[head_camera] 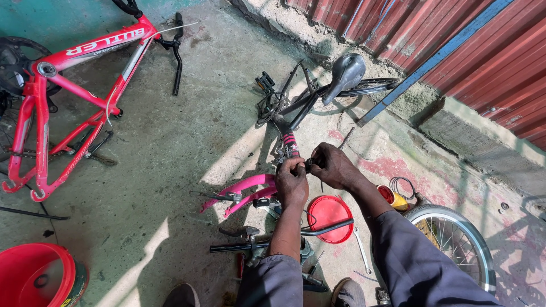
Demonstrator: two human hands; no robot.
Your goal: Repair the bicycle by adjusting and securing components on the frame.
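A rough concrete floor (170, 142) fills the view, greenish-grey with worn pink patches at three o'clock. Hard sunlight cuts bright bands across it between deep shadows. From twelve to two o'clock runs a red corrugated metal wall (489, 51) crossed by a blue bar (432, 62), standing on a crumbling concrete kerb (318, 34).

Bare concrete floor (170, 142) is left open between the red frame (74, 102) and the pink bicycle (267, 187); the floor's right edge is crowded by a wheel (455, 239) and red lid (329, 211).
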